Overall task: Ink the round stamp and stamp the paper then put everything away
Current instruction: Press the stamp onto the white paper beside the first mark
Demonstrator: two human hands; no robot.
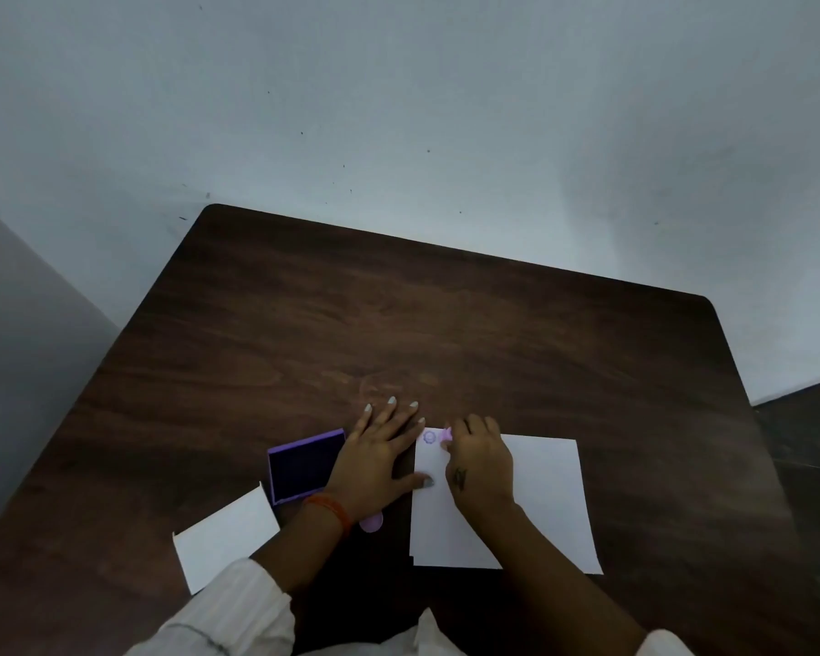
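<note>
A white sheet of paper (545,499) lies on the dark wooden table (446,324). Near its top left corner sits a round purple print (429,437). My right hand (481,461) is closed around a small pink round stamp (446,434), held at the paper's top edge just right of the print. My left hand (379,459) lies flat with fingers spread, its thumb pressing the paper's left edge. An open purple ink pad (304,466) rests left of that hand. A pink round piece (371,522), perhaps a cap, peeks out beside my left wrist.
A second white rectangle (226,537), paper or a lid, lies at the front left, next to the ink pad. A pale wall runs behind the table's far edge. Dark floor shows at the right (805,419).
</note>
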